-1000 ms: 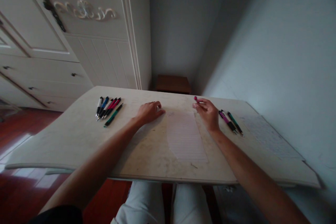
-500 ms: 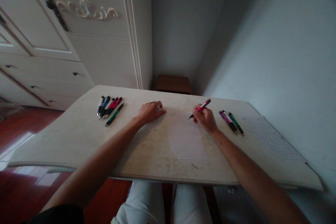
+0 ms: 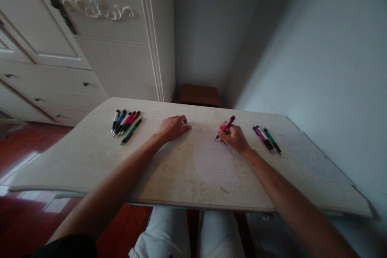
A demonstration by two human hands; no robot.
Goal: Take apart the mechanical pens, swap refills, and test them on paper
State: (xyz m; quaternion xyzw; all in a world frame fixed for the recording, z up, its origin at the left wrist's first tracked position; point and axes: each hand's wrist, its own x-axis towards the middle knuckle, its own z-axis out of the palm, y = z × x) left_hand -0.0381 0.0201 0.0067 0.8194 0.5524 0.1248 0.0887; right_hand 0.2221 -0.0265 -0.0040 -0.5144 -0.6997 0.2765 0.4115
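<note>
My right hand [image 3: 234, 137] is closed around a pink pen [image 3: 229, 123] with a dark grip. The pen leans to the right, and its tip is at the upper part of a lined sheet of paper [image 3: 216, 165]. Small dark marks show near the sheet's top left corner. Just left of the sheet, my left hand [image 3: 174, 127] rests on the table, holding nothing, with the thumb apart from the loosely bent fingers.
Several pens [image 3: 125, 123] lie at the table's left, with a green pen [image 3: 132, 131] beside them. Right of my right hand lie purple pens [image 3: 264, 139] and another green pen [image 3: 273, 142]. A written-on sheet [image 3: 314, 155] lies near the wall. The white table [image 3: 81, 157] stands by a cabinet.
My right hand has shifted slightly left, and the pen now stands steeper, with its tip lower on the sheet. The left hand has stayed in place.
</note>
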